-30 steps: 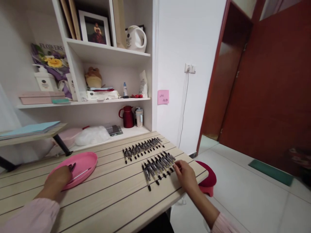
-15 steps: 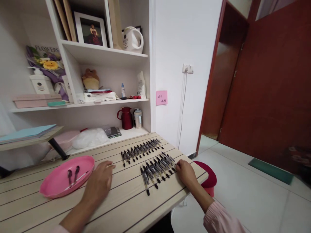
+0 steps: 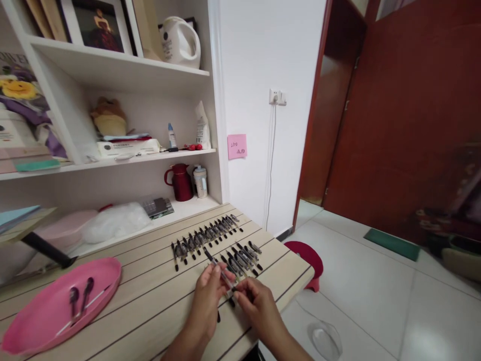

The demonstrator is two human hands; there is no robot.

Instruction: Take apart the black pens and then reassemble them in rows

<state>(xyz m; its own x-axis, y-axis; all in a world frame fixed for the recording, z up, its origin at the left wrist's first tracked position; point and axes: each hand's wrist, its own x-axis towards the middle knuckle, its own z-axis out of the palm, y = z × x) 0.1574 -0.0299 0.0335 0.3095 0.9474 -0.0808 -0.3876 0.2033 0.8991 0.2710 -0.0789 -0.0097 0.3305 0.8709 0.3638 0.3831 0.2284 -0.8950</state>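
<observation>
A clear-barrelled pen with black ends is held between my two hands, slanting above the table. My left hand grips its barrel with thumb and fingers, while my right hand pinches its lower end. Just beyond and partly behind my hands lies a nearer row of similar pens, some of it hidden. Farther back, a longer row of pens lies side by side. On the left, a pink tray holds two dark-ended clear pieces and a thin white stick like a refill.
The striped wooden table meets a white shelf unit with a red jug and a light cup. A black stand leg rises behind the tray. A red stool stands past the table's right edge.
My hands, apart before, have come together around one pen. The right hand has moved left from the near row's right end. The view has shifted right.
</observation>
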